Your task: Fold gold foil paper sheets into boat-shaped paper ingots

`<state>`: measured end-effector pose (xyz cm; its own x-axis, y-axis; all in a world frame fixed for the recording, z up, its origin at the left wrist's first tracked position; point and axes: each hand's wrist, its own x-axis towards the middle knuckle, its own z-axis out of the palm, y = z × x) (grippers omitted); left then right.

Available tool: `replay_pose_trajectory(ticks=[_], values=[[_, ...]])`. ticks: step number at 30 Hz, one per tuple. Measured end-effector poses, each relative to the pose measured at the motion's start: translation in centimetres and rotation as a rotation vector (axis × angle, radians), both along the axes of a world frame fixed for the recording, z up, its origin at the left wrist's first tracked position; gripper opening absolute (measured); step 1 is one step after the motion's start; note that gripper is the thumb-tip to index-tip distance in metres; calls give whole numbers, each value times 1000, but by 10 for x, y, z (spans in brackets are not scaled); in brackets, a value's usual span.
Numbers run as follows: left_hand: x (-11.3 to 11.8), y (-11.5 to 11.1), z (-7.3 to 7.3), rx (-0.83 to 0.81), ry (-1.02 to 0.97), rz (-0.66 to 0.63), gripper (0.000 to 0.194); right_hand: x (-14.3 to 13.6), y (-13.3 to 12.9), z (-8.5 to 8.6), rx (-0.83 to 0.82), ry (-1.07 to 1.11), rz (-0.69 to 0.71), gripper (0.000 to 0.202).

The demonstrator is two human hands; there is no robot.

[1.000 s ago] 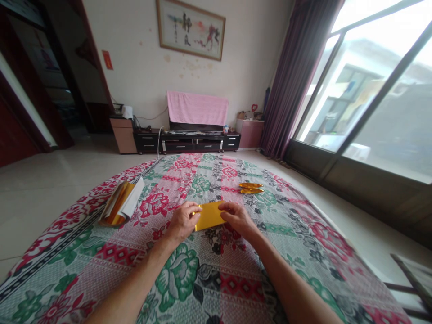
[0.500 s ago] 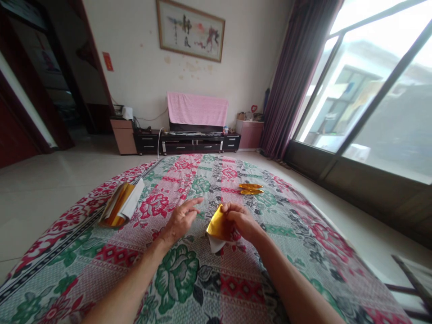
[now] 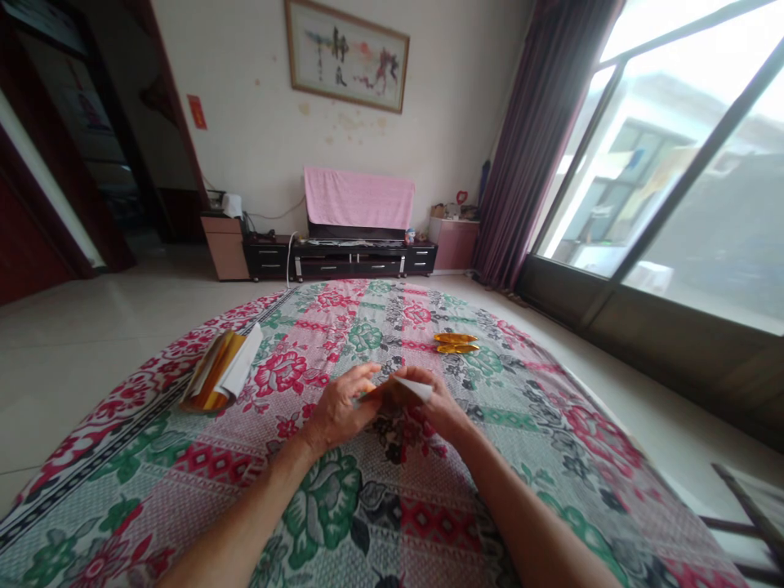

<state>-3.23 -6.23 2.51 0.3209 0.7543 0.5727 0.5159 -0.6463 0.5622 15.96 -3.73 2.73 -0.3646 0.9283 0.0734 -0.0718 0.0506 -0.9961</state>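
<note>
Between my two hands, above the patterned cloth, is a sheet of gold paper (image 3: 412, 390), its pale side partly showing. My left hand (image 3: 350, 403) has its fingers closed on the sheet's left end. On the right side, my right hand (image 3: 434, 398) grips the other end, fingers bent around it. Beyond my right hand lie two folded gold paper pieces (image 3: 456, 343), side by side. A curled stack of gold and white paper (image 3: 221, 369) rests on the cloth at the left.
The round table (image 3: 343, 327) wears a red, green and grey flowered cloth. Behind it stand a low black cabinet (image 3: 349, 263) and a pink-covered screen (image 3: 358, 198). A dark rail (image 3: 744, 502) shows at the lower right.
My left hand has moved right and taken hold of the gold paper. The sheet has turned, so its pale side now shows near my right hand.
</note>
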Motion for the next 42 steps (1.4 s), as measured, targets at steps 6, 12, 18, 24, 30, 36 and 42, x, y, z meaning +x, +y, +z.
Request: replay_pose_trajectory(ticks=[6, 12, 18, 24, 30, 36, 42], values=[[-2, -1, -4, 278, 396, 265, 13, 10, 1, 4, 508, -208, -526, 18], [2, -3, 1, 435, 475, 382, 20, 1, -25, 17, 1063, -536, -286, 27], [1, -6, 5, 461, 446, 418, 19, -5, -30, 18, 1181, -720, -321, 36], [0, -1, 0, 421, 426, 393, 15, -3, -17, 7, 1168, -766, -380, 18], [-11, 8, -10, 282, 285, 402, 30, 3, -11, 1, 1060, -735, -341, 20], [-12, 10, -16, 155, 166, 410, 19, 3, -6, -3, 960, -593, -287, 18], [-10, 10, -17, 217, 143, 349, 24, 5, 2, -8, 905, -497, -302, 18]])
